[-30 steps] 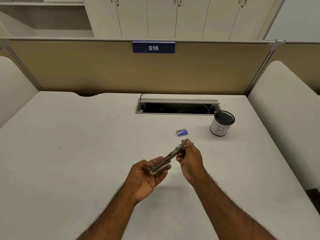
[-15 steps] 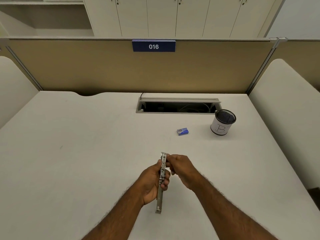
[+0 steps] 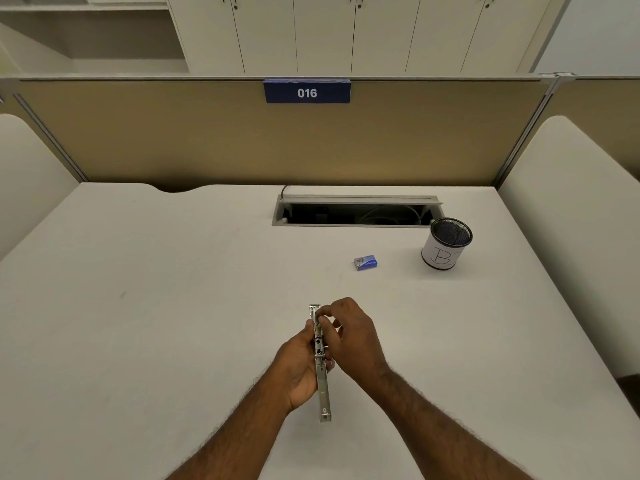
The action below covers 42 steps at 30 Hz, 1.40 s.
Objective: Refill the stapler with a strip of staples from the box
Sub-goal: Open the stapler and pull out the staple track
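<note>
Stapler (image 3: 320, 365): slim metal body, held lengthwise above the desk (image 3: 138, 341), one end pointing away from the person toward the partition, the other toward the person. Its long edge faces up, showing the open metal channel and small parts along it. Whether staples sit inside cannot be told.

Left hand (image 3: 299, 368): grip closed around the stapler's middle from the left side, fingers wrapped behind it, thumb near the upper part.

Right hand (image 3: 349, 337): on the right side of the stapler, fingertips (image 3: 322, 315) pinched at its far end. The grip is narrow; whether it holds a separate small piece or only the stapler's own part cannot be told.

Staple box (image 3: 365, 263): small, blue, lying flat on the desk beyond the stapler and somewhat to its right, well apart from both hands. Appears closed.

Pen cup (image 3: 446, 244): black mesh, wrapped in white paper marked "B", upright, right of the staple box.

Cable tray (image 3: 356, 211): open slot in the desk, beyond the staple box.

Number plate (image 3: 307, 92): blue, reads "016", on the partition beyond the cable tray.
</note>
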Available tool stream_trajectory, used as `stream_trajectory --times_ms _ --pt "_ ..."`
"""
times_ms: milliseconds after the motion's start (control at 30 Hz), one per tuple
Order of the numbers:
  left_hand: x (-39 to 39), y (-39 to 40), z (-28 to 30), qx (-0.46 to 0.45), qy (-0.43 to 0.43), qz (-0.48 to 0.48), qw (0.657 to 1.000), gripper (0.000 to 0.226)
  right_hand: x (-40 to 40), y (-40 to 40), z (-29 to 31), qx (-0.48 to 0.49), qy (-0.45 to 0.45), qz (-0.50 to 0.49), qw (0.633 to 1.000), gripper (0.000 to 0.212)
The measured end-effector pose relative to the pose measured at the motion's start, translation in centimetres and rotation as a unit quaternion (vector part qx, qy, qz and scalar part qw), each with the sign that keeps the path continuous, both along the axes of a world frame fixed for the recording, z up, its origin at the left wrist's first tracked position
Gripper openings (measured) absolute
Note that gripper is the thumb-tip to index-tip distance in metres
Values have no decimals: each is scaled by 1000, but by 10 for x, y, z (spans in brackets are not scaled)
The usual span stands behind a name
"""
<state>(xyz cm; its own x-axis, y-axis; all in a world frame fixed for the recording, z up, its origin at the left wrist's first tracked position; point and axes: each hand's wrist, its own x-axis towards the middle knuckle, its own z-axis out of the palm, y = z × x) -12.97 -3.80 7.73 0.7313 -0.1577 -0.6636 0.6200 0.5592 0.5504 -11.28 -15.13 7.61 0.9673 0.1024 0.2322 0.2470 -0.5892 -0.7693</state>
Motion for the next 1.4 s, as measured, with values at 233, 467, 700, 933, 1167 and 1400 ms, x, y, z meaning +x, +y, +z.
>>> stream_trajectory --times_ms 233,467,700,933,1167,1400 --pt "1 2 2 3 13 19 1000 38 1 0 -1 -22 8 11 1000 23" --pt "3 2 -2 3 14 43 999 36 -2 4 3 -71 15 40 997 16" --pt "6 9 -4 -34 44 63 996 31 -21 8 11 -137 -74 53 986 15" --pt "14 16 3 -32 22 45 998 38 -39 13 7 -91 -124 72 985 12" --pt "15 11 4 -37 -23 40 998 41 -30 17 10 104 -33 4 994 9" --pt "20 11 6 -36 -60 51 996 39 -15 15 18 243 143 -112 953 13"
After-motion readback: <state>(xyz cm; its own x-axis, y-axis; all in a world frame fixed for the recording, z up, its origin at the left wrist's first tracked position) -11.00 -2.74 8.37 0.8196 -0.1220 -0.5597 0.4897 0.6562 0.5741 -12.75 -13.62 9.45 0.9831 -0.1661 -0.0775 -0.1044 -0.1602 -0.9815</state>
